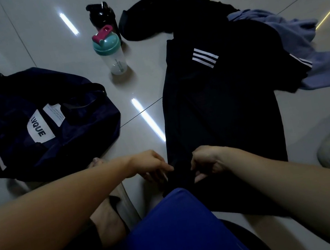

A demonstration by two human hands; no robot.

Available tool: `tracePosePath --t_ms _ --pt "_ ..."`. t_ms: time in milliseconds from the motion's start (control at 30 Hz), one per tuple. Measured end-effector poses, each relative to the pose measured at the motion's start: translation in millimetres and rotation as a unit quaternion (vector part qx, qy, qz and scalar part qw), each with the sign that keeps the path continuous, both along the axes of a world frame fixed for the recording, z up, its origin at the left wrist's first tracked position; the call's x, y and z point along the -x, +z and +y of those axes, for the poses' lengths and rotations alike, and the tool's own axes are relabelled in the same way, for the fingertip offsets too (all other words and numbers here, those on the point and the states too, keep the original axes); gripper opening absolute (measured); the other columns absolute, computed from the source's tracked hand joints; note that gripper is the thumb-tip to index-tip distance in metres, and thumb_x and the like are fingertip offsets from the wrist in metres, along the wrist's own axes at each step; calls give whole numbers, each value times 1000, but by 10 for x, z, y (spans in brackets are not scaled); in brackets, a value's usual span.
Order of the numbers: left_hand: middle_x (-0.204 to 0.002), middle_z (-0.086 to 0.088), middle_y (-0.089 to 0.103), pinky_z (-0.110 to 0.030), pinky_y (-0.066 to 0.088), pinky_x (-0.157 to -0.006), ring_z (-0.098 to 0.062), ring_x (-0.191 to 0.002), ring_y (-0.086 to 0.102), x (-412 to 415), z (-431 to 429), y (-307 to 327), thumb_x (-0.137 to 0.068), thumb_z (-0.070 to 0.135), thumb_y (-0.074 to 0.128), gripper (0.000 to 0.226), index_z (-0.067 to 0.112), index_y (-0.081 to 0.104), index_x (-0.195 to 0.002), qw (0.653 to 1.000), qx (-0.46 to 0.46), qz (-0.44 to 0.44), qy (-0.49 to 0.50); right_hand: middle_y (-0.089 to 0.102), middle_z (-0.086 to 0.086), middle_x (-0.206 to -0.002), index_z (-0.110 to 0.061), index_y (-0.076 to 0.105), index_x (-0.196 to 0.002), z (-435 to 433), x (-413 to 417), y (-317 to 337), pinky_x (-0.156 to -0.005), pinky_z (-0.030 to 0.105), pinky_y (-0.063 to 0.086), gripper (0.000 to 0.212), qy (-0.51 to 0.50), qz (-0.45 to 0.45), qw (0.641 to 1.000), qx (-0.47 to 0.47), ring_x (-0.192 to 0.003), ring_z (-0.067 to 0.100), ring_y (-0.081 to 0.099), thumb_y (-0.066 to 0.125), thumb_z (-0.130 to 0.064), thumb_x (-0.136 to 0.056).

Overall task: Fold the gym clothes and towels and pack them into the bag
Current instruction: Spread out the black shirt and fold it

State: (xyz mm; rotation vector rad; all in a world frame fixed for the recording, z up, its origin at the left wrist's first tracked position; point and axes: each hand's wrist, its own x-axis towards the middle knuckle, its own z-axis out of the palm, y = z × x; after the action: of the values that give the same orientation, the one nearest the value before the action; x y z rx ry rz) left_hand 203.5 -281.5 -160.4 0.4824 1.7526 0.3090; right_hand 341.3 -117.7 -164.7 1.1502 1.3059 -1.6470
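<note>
Your bag [59,146], soft navy fabric, wears a white label [40,128] reading "LVQUE". Fingers of your left hand [150,165] and right hand [208,160] pinch the near hem of the black three-striped shirt [220,98], flat on the glossy floor [142,81].

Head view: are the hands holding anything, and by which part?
The left hand and right hand both pinch the black striped garment at its near end.

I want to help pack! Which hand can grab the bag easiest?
Left, probably: the left hand is nearer the bag; the right hand, pinching the shirt, would have to cross over.
</note>
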Motion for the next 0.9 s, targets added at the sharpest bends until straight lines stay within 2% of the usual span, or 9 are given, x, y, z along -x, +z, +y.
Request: tracePosePath --t_ms 67,167,300,433,500,567,667,800,900 --pt "-93 -3 77 -31 59 -74 -18 -87 74 -101 53 -31 -87 39 77 28 15 75 -100 999 14 0 -48 63 25 -105 2 55 -113 19 -63 -38 -71 46 64 20 81 -12 995 -56 -86 35 71 52 9 -94" --pt "-95 -4 71 -30 60 -68 -20 -86 70 -261 109 -102 -90 36 75 21 15 72 -94 990 56 10 -131 71 26 -79 7 50 -124 8 -145 -62 -51 35 60 25 183 -46 979 -82 -69 31 73 54 -1 -100" --pt "-86 -5 71 -28 57 -60 -17 -73 68 -209 240 -68 -97 31 65 20 14 69 -89 981 104 45 -155 74 21 -86 6 54 -121 -1 -174 -133 -61 36 62 28 255 -61 961 -85 -71 27 74 57 -14 -102" --pt "-75 -7 70 -28 54 -57 -17 -57 62 20 426 -5 -93 31 67 26 5 72 -90 984 44 143 -95 72 17 -81 2 55 -120 49 -100 -122 -57 33 60 35 289 -58 952 -82 -68 26 72 65 -25 -99" --pt "-77 -8 71 -32 59 -64 -20 -61 65 91 519 -4 -94 34 69 26 9 69 -92 985 12 166 -49 72 17 -81 0 55 -117 124 5 -142 -55 35 59 41 259 -38 958 -119 -63 27 71 70 -31 -94" --pt "-85 -12 74 -36 61 -70 -22 -66 67 130 609 -2 -94 37 69 26 11 68 -95 983 5 177 -43 71 17 -80 0 59 -108 248 140 -192 -55 40 60 39 191 9 961 -201 -62 29 71 72 -34 -92" --pt "-81 -10 72 -33 60 -67 -27 -76 72 191 758 -3 -92 35 69 22 13 68 -87 978 20 183 -103 73 16 -86 -2 67 -98 475 344 -239 -71 47 63 23 86 84 958 -262 -77 32 74 68 -25 -95" --pt "-84 -4 66 -33 53 -72 -26 -81 65 399 990 -6 -89 35 65 19 19 60 -80 954 -5 262 -145 72 16 -88 -6 60 -105 767 647 -235 -54 36 60 13 -42 113 958 -259 -68 28 74 65 -15 -97" --pt "-88 -2 68 -32 52 -71 -23 -83 65 651 1184 -32 -85 30 64 11 20 61 -81 954 -40 282 -88 67 14 -89 -8 51 -120 1147 950 -242 -50 35 57 30 -156 123 934 -298 -68 28 73 66 -12 -95"
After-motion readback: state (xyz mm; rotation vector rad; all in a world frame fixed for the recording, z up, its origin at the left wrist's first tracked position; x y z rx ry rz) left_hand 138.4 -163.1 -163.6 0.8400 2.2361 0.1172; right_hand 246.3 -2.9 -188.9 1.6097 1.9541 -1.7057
